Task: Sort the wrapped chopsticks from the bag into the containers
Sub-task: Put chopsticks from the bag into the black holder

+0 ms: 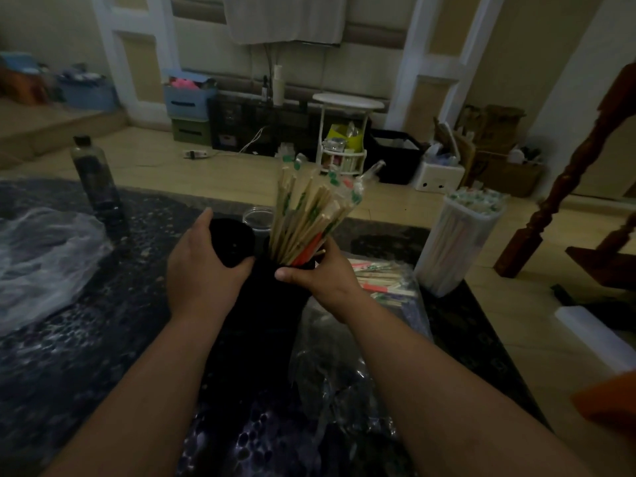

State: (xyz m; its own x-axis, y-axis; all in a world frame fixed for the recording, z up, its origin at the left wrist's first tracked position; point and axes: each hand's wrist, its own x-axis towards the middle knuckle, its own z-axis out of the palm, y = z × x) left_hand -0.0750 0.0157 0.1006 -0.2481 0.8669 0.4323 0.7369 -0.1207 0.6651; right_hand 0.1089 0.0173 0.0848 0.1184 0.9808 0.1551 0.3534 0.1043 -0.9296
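While the left hand [203,266] grips a round black object [232,242], the right hand [320,277] clamps the black container [272,294] — chopsticks [303,215] inside.

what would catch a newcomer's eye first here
The fan of wrapped chopsticks sticking up from a black container at centre, with the right hand gripping its rim and the left hand holding a black round object beside it. At right stands a pale container packed with more.

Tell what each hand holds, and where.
The left hand grips a round black object around its edge; the right hand grips the black container at its rim, where the wrapped chopsticks stand.
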